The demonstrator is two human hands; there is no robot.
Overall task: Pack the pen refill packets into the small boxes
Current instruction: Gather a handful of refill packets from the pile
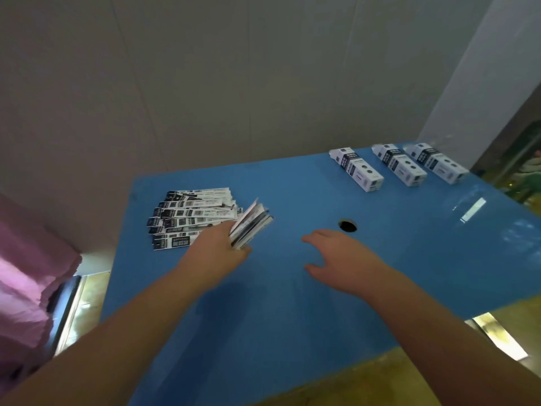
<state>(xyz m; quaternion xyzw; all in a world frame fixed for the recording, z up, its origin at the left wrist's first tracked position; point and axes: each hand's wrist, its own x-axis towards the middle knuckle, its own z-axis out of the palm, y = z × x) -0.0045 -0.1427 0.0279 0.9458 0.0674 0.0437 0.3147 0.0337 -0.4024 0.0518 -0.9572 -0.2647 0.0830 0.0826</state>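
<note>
Both forearms reach out over the blue counter (292, 317); left hand (218, 250) grips a bundle of refill packets (251, 224), lifted just beside the loose pile (193, 215). Right hand (345, 259) hovers with relaxed, spread fingers, holding nothing. Three small boxes (398, 165) lie far right, long axes slanting away, nearer the right hand.

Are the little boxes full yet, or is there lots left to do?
Nothing looks packed yet. The left hand grips a small bunch of packets; the right hand is open and holds nothing. A pile of packets still lies on the blue table, and the three boxes wait far away.
</note>
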